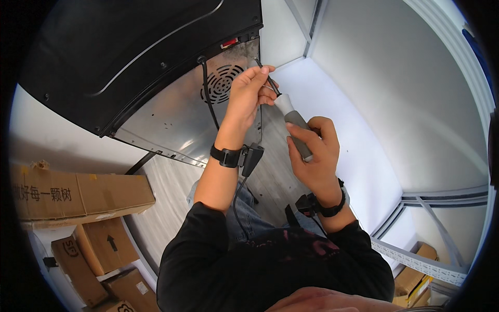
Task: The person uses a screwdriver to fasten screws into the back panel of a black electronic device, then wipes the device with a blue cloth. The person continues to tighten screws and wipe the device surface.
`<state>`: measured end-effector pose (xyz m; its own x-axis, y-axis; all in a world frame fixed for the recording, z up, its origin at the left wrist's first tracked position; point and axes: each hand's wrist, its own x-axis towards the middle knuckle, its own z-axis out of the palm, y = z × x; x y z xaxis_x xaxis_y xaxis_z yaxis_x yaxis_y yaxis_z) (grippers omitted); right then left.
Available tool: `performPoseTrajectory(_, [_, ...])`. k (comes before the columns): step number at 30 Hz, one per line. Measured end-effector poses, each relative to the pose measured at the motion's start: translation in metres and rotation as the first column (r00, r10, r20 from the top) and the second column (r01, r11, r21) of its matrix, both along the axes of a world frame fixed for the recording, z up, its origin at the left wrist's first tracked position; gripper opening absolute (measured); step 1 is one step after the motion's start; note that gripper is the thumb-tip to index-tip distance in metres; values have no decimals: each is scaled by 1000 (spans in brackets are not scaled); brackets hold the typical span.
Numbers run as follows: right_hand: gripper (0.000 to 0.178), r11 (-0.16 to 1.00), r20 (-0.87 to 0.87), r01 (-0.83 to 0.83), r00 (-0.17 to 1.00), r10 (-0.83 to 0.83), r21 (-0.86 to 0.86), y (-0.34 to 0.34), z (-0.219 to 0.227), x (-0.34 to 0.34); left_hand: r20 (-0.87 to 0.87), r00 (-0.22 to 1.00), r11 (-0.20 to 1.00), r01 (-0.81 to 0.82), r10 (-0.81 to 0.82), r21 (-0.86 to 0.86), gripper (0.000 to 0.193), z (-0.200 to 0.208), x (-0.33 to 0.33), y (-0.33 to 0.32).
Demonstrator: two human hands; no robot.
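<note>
My right hand (pixel 318 156) is wrapped round the grey handle of an electric screwdriver (pixel 295 118), which has a white collar at its front. From the collar a long dark bit (pixel 274 86) runs up and to the left, its tip at the right edge of a metal back panel (pixel 171 112). My left hand (pixel 247 93) pinches that bit between thumb and fingers, in front of the panel. Whether a screw sits at the tip is too small to tell. The panel belongs to a large black appliance (pixel 135 36) and has a round slotted vent (pixel 223 83).
A black cable (pixel 209 96) hangs down the panel. Cardboard boxes (pixel 86 200) stack at the lower left, and more cardboard (pixel 416 270) lies at the lower right. A white partition wall (pixel 395 104) rises on the right. Straps with small devices (pixel 251 158) sit on both wrists.
</note>
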<state>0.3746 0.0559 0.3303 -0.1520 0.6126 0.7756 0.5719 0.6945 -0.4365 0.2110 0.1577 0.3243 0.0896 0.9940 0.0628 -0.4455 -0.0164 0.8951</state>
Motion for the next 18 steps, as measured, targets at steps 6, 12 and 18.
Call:
performPoseTrajectory(6, [36, 934, -456, -155, 890, -10, -323, -10, 0, -2, 164, 985, 998, 60, -60, 3, 19, -7, -1, 7])
performPoseTrajectory(12, [35, 992, -145, 107, 983, -117, -72, 2, -8, 8, 173, 984, 999, 51, -47, -19, 20, 1, 7, 4])
performPoseTrajectory(18, [40, 999, -98, 54, 994, -53, 3, 6, -5, 11, 173, 984, 999, 47, -42, -24, 22, -3, 6, 5])
